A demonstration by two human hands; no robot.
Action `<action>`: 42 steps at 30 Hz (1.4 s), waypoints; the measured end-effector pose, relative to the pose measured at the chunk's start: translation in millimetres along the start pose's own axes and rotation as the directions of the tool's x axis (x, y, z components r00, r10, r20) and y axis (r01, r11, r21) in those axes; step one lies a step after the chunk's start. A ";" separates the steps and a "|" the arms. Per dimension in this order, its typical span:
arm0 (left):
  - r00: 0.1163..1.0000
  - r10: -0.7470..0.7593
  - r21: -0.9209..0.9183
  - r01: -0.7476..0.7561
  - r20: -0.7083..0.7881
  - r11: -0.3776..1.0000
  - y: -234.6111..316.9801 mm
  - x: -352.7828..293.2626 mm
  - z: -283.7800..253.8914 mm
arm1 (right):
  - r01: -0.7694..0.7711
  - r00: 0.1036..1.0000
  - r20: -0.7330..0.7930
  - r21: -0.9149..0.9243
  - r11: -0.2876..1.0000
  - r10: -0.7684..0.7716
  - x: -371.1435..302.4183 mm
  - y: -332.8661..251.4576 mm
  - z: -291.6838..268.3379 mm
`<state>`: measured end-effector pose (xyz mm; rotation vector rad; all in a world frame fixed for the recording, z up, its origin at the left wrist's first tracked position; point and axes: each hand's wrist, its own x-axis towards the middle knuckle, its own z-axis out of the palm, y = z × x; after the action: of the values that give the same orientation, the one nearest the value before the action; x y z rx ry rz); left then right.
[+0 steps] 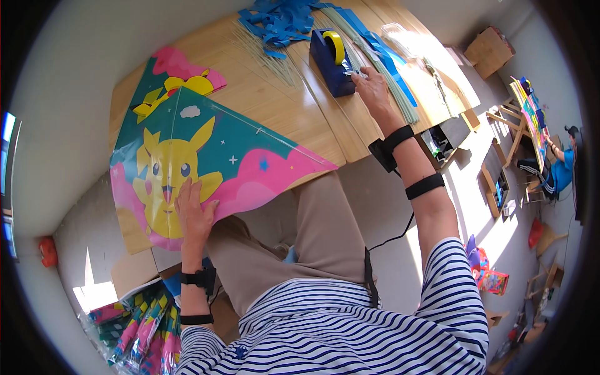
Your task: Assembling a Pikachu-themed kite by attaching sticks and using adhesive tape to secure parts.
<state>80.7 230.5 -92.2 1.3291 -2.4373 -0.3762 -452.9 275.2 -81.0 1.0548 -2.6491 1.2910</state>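
A printed kite sail (234, 140), dark green and pink with a yellow cartoon figure, lies across the left part of the table, its near edge hanging over. A thin straight rod runs along its upper right edge. My left hand (195, 209) rests on the sail over the figure, fingers spread. Farther right stands a dark blue tape dispenser (331, 69) with a yellow-cored tape roll (335, 47). At its near right end my right hand (374, 94) is closed, thumb and finger pinching the end of a clear tape strip (351, 72).
Blue ribbons (281, 22) and thin sticks (269, 56) lie at the table's (312, 106) far side. More sticks (400, 100) lie right of the dispenser. Packed kites (144, 331) are low on the left. Another person (559, 165) sits at a table far right.
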 end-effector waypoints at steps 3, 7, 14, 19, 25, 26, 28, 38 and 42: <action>0.999 -0.003 0.023 0.002 0.050 1.000 11.9 -16.9 -7.5 | -0.247 0.949 0.244 0.191 0.950 0.198 16.3 -27.9 4.8; 0.999 -0.011 -0.015 0.011 0.042 1.000 20.7 -28.7 -8.8 | -0.367 0.882 0.386 0.207 0.907 0.269 24.6 -45.4 1.4; 1.000 -0.010 -0.056 0.012 0.029 0.998 31.0 -29.7 -2.3 | -0.433 0.878 0.406 0.444 0.785 0.255 16.1 -34.5 -13.5; 0.999 -0.026 -0.065 0.029 0.042 0.998 38.0 -29.8 -0.5 | -0.487 0.853 0.457 0.526 0.697 0.251 8.2 -33.8 -23.0; 0.999 -0.012 -0.067 0.015 0.037 0.998 41.3 -28.6 0.1 | -0.577 0.816 0.451 0.607 0.546 0.361 -13.8 -29.4 -14.1; 0.999 -0.014 -0.065 0.016 0.037 0.998 41.2 -28.5 -0.5 | -0.594 0.804 0.478 0.681 0.429 0.354 -15.8 -26.4 -13.2; 0.999 -0.014 -0.067 0.017 0.034 0.998 40.2 -28.5 -0.8 | -0.600 0.783 0.528 0.781 0.172 0.330 -19.0 -17.8 -13.8; 1.000 0.010 -0.098 -0.007 0.027 0.995 45.2 -24.7 -2.7 | -0.651 0.678 0.626 0.755 -0.082 0.384 -38.7 1.3 -18.2; 0.999 0.028 -0.111 -0.026 0.018 0.993 48.5 -21.5 1.9 | -0.665 0.659 0.602 0.747 -0.024 0.451 -36.3 -20.1 -12.8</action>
<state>54.0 274.3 -78.8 1.2508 -2.4093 -0.5118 -416.7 296.1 -69.1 -0.2996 -2.1546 3.4144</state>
